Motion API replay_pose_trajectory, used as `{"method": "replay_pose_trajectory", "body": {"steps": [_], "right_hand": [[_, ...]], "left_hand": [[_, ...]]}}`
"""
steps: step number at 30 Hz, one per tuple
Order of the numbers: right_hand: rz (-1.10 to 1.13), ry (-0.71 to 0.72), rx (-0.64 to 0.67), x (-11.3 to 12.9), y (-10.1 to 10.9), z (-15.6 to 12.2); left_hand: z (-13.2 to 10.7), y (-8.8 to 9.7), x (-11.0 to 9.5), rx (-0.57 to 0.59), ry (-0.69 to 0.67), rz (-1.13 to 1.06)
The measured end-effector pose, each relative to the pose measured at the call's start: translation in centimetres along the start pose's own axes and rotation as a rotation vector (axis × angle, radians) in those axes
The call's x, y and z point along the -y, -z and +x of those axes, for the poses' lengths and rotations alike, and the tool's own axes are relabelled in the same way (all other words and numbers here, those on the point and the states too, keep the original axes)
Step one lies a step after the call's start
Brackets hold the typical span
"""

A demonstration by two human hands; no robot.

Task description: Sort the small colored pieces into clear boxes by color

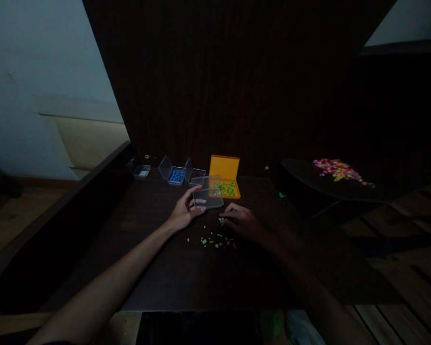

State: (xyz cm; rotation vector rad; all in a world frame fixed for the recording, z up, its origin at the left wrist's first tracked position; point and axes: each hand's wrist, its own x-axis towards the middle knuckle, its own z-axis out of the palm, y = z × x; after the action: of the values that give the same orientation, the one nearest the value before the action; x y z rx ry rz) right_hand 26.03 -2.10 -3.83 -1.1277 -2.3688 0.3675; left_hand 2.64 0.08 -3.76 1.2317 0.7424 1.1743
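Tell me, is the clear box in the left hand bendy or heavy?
The clear box is probably stiff, since its edges look straight in the left hand's grip. It's likely light for its size, because its see-through walls look thin and one hand holds it.

The left forearm (115, 270), bare and slanting inward from the lower left, runs through a nearly straight wrist (168, 226) into the left hand (183, 211), which is closed in a clasp, fingers (193, 189) stretched above and thumb (197, 211) below. The right forearm (305, 278) comes in from the lower right (the darker of the two). The right hand (244, 221) sits a little lower, well apart from the other, fingers bent inward, their exact grip lost in shadow.
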Motion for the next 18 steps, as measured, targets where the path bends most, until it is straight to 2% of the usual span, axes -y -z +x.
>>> {"method": "replay_pose_trajectory", "body": {"steps": [11, 18], "right_hand": [[0.005, -0.02, 0.071, 0.07, -0.22, 0.87], [0.038, -0.065, 0.101, 0.2, 0.56, 1.0]], "left_hand": [[0.18, 0.18, 0.46, 0.007, 0.007, -0.008], [0.21, 0.22, 0.4, 0.003, 0.008, -0.011]]}}
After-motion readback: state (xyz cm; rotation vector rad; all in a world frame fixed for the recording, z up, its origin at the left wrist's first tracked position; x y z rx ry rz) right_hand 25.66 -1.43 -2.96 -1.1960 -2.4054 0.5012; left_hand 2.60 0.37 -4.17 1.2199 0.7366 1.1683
